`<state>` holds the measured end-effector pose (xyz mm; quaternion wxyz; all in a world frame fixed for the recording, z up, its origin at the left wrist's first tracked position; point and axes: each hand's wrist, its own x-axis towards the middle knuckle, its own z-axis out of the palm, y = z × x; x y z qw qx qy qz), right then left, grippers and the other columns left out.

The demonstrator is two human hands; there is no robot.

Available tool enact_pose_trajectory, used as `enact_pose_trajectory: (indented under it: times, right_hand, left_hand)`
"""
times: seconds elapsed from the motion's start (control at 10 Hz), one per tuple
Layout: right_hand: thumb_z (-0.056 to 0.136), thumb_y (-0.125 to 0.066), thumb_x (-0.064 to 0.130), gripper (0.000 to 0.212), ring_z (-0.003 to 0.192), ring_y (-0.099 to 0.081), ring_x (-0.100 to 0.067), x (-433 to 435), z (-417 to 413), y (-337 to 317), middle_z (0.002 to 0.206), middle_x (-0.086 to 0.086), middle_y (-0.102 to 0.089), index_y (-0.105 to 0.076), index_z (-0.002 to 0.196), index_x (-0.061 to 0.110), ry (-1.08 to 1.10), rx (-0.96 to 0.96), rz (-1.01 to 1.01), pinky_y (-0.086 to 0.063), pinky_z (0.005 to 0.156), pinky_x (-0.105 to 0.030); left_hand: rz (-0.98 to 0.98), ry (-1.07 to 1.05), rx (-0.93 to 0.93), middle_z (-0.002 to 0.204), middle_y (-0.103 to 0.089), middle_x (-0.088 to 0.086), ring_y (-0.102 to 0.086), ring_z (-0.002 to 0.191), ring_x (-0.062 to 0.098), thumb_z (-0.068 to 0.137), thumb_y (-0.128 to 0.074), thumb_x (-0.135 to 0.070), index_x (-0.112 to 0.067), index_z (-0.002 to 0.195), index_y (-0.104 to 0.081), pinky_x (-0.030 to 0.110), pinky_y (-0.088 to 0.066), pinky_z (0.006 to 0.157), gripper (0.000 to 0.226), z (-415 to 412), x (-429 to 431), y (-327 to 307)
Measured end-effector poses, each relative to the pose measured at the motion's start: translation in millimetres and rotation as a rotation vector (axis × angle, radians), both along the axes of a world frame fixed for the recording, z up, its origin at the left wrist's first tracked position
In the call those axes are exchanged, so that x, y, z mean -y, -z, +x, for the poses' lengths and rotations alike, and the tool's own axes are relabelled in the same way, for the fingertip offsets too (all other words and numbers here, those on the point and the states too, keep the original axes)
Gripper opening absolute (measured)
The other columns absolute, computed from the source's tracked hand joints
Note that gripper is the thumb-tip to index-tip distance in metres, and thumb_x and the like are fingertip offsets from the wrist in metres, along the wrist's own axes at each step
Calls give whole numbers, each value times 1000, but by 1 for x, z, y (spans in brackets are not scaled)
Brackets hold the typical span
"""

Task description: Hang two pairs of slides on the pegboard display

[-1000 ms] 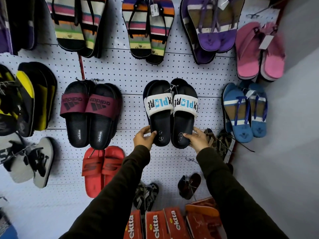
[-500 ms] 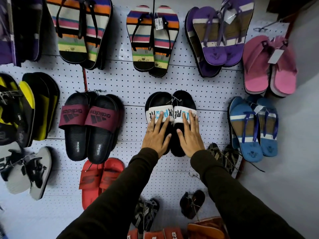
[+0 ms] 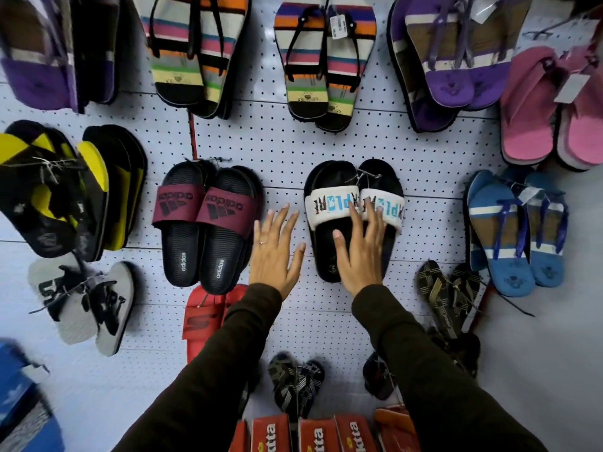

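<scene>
A pair of black slides with white straps (image 3: 329,207) hangs on the white pegboard (image 3: 284,148) at centre right. My right hand (image 3: 362,249) lies flat on this pair, fingers spread over the straps and footbeds, not gripping. My left hand (image 3: 277,252) is off the slides, fingers apart, over bare pegboard between the two pairs. To the left hangs a pair of black slides with maroon straps (image 3: 208,223).
Striped flip-flops (image 3: 326,60), purple (image 3: 443,60), pink (image 3: 551,109), blue (image 3: 515,230), yellow-black (image 3: 65,190) and grey (image 3: 81,305) sandals hang around. Red slides (image 3: 202,318) hang just below my left arm. Red boxes (image 3: 313,435) stand at the bottom.
Both hands gripped the heels of the white-strap slides, then lay flat on them. Now my left hand has moved off to the left; my right hand stays on the pair.
</scene>
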<state>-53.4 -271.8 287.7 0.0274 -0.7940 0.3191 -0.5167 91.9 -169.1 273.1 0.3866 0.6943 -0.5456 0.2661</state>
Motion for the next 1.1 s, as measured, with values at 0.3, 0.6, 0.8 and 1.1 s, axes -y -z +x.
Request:
enact_pose_trajectory:
  times: [0.3, 0.6, 0.8, 1.1]
  right_hand:
    - [102, -40, 35, 57, 158, -10, -29, -90, 131, -4, 168, -8, -18, -34, 156, 16, -342, -121, -160, -16, 127, -46]
    - [100, -38, 34, 62, 159, -8, -25, -83, 174, 15, 169, -3, -16, -26, 159, 21, -199, -403, -204, -19, 127, -45]
    - [100, -36, 39, 64, 159, 0, -24, -82, 172, 15, 170, -1, -8, -21, 160, 22, -260, -477, -151, -16, 127, -46]
    - [101, -49, 36, 47, 151, -31, -19, -87, 37, -131, 157, 4, -36, -39, 147, 38, -469, 209, -307, -29, 122, -44]
  left_hand:
    - [-123, -182, -66, 160, -24, 4, -12, 152, 26, 97, -32, -36, -17, 150, -30, 48, -5, 124, 56, 123, -98, -3]
    - [86, -179, -129, 164, -9, 6, -5, 151, 32, 96, -28, -46, -22, 154, -20, 42, -11, 124, 63, 170, -98, 6]
    - [168, -205, -113, 164, -8, 9, -7, 151, 36, 94, -28, -49, -23, 155, -19, 45, -15, 123, 67, 172, -97, 11]
    - [-13, -249, -139, 163, -16, 7, -12, 151, 30, 93, -32, -45, -21, 153, -24, 52, -9, 123, 64, 132, -96, -14]
